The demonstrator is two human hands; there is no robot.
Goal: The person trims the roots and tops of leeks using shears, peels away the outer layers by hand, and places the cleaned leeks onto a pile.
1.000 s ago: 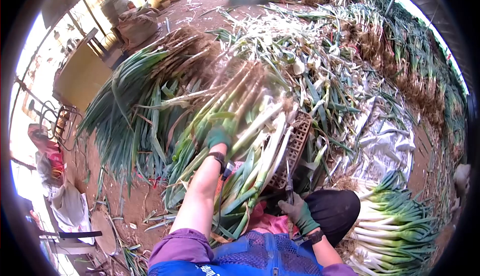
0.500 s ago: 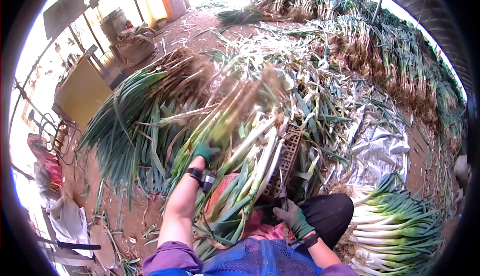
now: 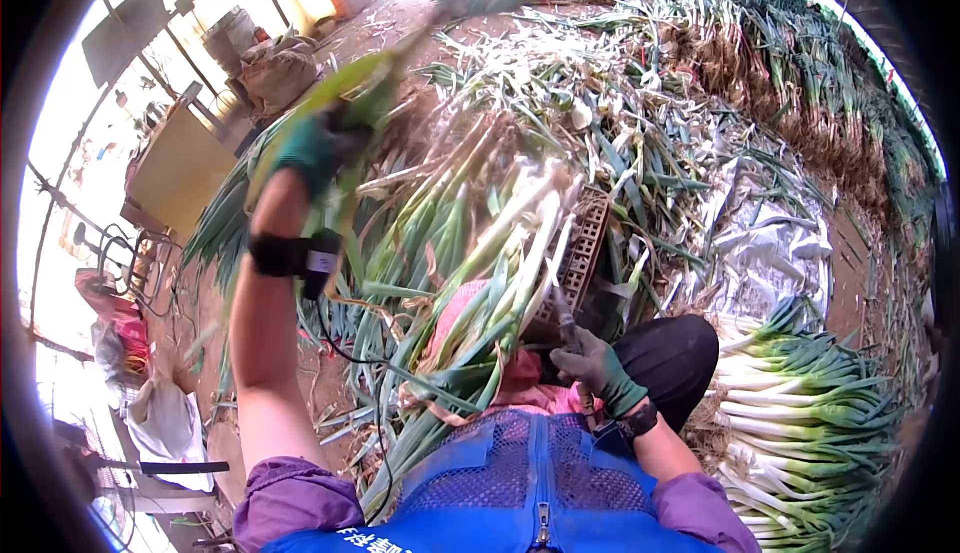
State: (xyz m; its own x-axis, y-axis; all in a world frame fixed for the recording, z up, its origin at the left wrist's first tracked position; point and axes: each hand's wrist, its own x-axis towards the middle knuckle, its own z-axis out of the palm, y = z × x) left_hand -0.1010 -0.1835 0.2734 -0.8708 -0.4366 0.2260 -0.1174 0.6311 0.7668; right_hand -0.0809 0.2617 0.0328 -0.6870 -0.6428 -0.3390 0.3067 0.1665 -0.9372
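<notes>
My left hand (image 3: 318,151), in a green glove, is raised over the left side of the heap. Its fingers are wrapped round a green onion (image 3: 365,75), whose blurred length sweeps up to the right. In front of my knee, my right hand (image 3: 600,368), also gloved, is closed round a wand-like tool (image 3: 563,311) with a dark grip and thin tip pointing up. Loose green onions (image 3: 470,338) lie across my lap on pink cloth (image 3: 462,313), beside a brown perforated crate (image 3: 580,265). A wristband with a small dark box (image 3: 318,261) sits on my left wrist.
Cleaned green onions (image 3: 790,413) lie in a pile to my right. Peelings (image 3: 600,103) and a white plastic sheet (image 3: 765,243) cover the ground ahead. Tall stacks of bundles (image 3: 780,73) line the far right. A yellowish board (image 3: 185,173) stands at left.
My left hand has risen up and left from the onions by my lap, carrying a green onion. My right hand stays low with the wand-like tool, almost unmoved. The view has shifted slightly.
</notes>
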